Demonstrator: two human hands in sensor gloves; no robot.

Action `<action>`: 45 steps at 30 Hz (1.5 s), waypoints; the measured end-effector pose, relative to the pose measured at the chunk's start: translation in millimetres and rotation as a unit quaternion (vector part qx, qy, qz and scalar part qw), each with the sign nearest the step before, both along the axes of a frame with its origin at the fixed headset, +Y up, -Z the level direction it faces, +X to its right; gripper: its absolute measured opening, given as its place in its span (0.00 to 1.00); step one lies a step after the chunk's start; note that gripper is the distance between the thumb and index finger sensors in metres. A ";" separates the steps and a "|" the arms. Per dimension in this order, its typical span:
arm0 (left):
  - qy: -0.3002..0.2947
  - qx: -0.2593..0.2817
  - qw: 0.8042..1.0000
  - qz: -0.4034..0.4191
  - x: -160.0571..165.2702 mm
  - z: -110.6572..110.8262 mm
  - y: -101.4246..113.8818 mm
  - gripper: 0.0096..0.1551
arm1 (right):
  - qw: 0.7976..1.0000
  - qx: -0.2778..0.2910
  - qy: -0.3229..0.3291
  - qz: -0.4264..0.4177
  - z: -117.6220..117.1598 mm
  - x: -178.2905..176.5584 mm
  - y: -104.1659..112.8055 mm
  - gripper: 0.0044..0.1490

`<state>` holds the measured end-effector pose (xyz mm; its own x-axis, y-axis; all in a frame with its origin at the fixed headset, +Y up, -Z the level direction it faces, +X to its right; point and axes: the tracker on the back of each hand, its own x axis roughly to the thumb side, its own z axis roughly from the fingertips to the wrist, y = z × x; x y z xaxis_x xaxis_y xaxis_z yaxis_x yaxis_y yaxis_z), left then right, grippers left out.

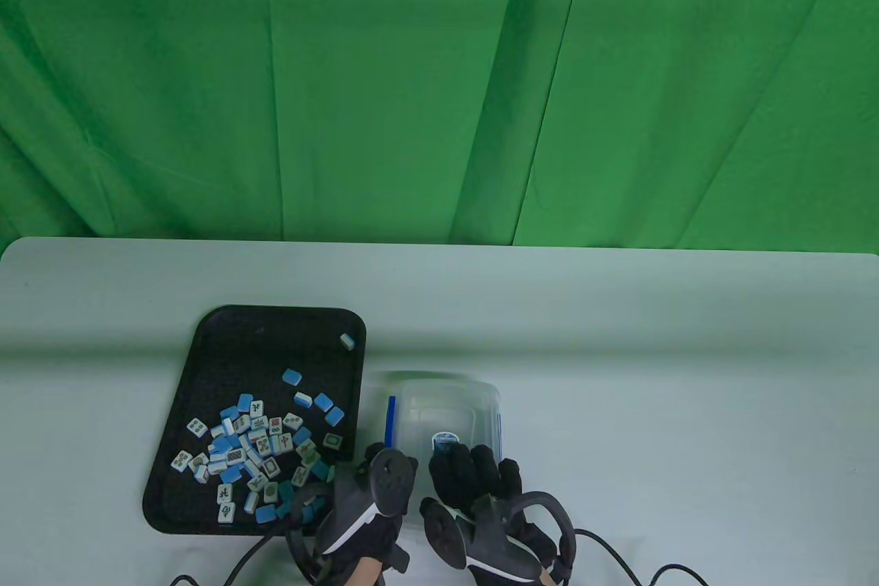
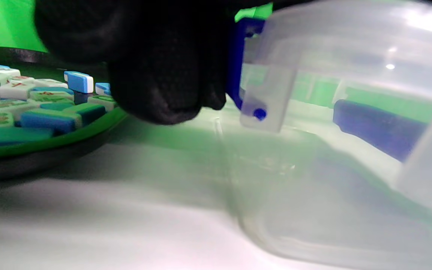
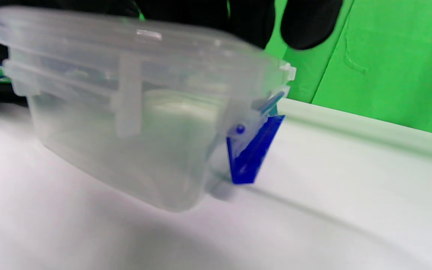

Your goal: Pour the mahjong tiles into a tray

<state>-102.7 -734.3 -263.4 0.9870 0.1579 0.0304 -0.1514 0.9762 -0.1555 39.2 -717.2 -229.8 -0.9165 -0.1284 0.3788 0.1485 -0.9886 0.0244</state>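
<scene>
The mahjong tiles [image 1: 250,452] are seen heaped in the near half of the black tray [image 1: 226,332], with a few scattered singly toward its far right corner; the tray is placed on the left part of the white table [image 1: 618,339]. Just to the right of the tray a clear plastic container [image 1: 443,407] with blue side clasps [image 1: 391,421] is found, and no tiles are seen inside it. The right hand [image 1: 474,476] is laid over the container's near edge, its fingers [image 1: 450,462] extended forward and held close together on top of the rim; in the right wrist view the container appears tilted, with one end raised off the table. The left hand [image 1: 374,483] is positioned at the container's near left corner, beside the tray's near right edge, and whether its fingers grip the container cannot be told. A green cloth backdrop [image 1: 439,84] is hung behind the table, and cables [image 1: 618,562] are trailed off the near edge.
</scene>
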 end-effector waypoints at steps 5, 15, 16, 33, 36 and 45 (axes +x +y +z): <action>-0.001 0.006 1.000 -0.011 2.5 0.5 0.6 0.39 | 1.000 0.000 0.000 0.000 0.1 0.0 -0.1 0.41; -0.007 0.023 0.999 -0.026 6.6 1.9 0.4 0.36 | 1.000 0.003 0.001 0.000 0.3 -0.2 -0.4 0.41; -0.006 0.023 0.999 -0.026 6.2 1.9 0.1 0.37 | 1.000 0.005 0.001 -0.001 0.3 0.0 -0.6 0.41; -0.209 0.186 0.960 -0.013 18.0 19.7 12.6 0.37 | 0.916 -0.203 -0.185 -0.291 -48.6 95.4 -20.5 0.54; -0.237 0.098 0.966 0.028 25.4 16.7 2.3 0.35 | 0.867 -0.298 -0.188 -0.352 -54.7 100.1 -35.7 0.57; -0.241 -0.011 0.968 0.074 22.4 5.8 -17.2 0.35 | 0.837 -0.333 -0.190 -0.391 -56.8 100.6 -43.9 0.59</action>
<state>-80.4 -751.5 -257.7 0.8254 0.3017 0.4771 -0.1935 0.9452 -0.2629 139.8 -761.1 -286.6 -0.6916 0.6911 -0.2100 -0.6814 -0.5278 0.5070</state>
